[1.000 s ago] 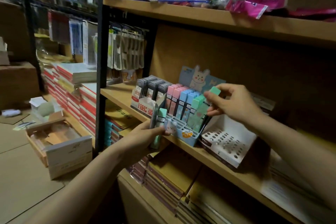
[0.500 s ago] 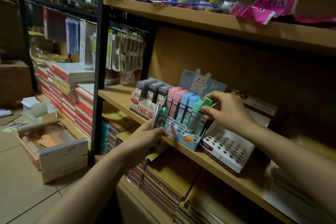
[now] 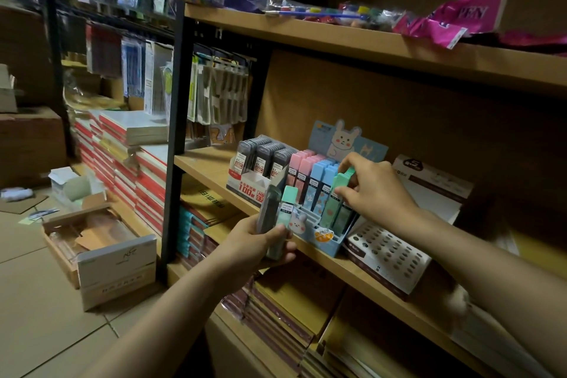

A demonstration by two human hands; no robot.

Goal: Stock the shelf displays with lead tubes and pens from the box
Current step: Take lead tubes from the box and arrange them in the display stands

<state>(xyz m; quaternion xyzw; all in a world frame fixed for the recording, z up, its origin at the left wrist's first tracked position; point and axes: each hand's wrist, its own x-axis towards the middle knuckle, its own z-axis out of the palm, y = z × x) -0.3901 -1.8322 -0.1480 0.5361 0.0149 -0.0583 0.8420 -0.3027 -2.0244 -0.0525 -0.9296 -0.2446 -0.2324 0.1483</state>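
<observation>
I judge these lead tubes to be light, stiff little plastic cases with smooth, slightly slippery sides, so I take each one near its capped top, thumb on one broad face and fingers on the other, and I avoid squeezing hard since the thin shell could crack or pop its cap. My right hand [image 3: 379,190] is at the blue rabbit display [image 3: 325,232] on the middle shelf [image 3: 208,167], its thumb and fingers [image 3: 345,193] pinched on the upper end of a green lead tube [image 3: 336,198] that stands tilted in the right-hand column, its lower part already down among the dividers beside the blue tubes [image 3: 320,186] and pink tubes [image 3: 302,175]. My left hand [image 3: 260,242] waits just in front of the shelf edge, fingers curled around a small bundle of held tubes [image 3: 280,218], 1 mint-capped and at least 1 grey, upright and gripped at their lower halves; exactly how many are in the bundle I cannot tell. The grey tube display [image 3: 260,169] sits touching the rabbit display on its left, and the white pen tray [image 3: 389,258] with its empty holes sits just to the right. The supply box [image 3: 116,267] lies on the floor, well apart.
</observation>
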